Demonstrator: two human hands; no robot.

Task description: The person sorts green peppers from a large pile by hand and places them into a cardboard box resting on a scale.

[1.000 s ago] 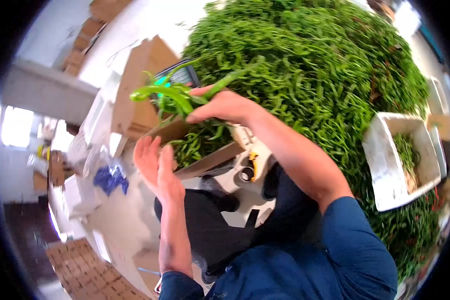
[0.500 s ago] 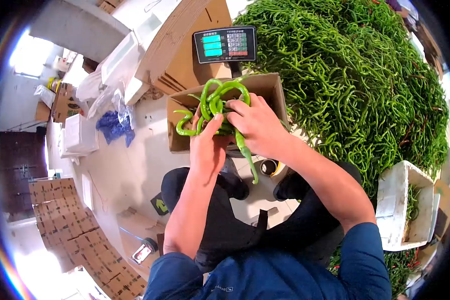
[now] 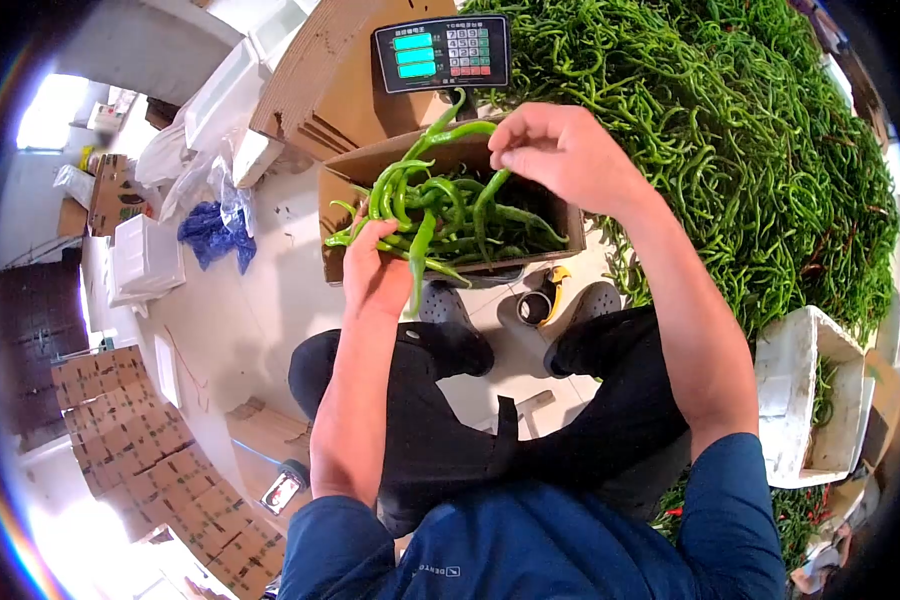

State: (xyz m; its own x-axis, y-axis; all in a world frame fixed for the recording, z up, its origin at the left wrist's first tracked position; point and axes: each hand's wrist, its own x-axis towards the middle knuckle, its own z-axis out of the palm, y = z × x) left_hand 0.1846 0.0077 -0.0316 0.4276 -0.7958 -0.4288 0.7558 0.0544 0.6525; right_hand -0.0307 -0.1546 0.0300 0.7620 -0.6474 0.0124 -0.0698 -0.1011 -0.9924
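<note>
My left hand (image 3: 375, 265) is closed around a loose bunch of long green chili peppers (image 3: 400, 195), held over the left side of a cardboard box (image 3: 335, 190). Some of them curl upward and one hangs down past my wrist. Above the box's right side, my right hand (image 3: 570, 160) has its thumb and fingers pinched together at the end of a green chili pepper (image 3: 488, 200); the fingertips partly hide the grip. More green chili peppers (image 3: 530, 228) lie inside the box.
Behind the box stands a scale display (image 3: 442, 54) with lit panels. A large heap of green peppers (image 3: 710, 170) fills the right. A white foam box (image 3: 785, 400) lies at the lower right, and a tape roll (image 3: 535, 307) is on the floor near my shoes.
My right hand has moved up and right, away from the bunch. My left hand has shifted slightly left and down with its peppers, uncovering those in the box.
</note>
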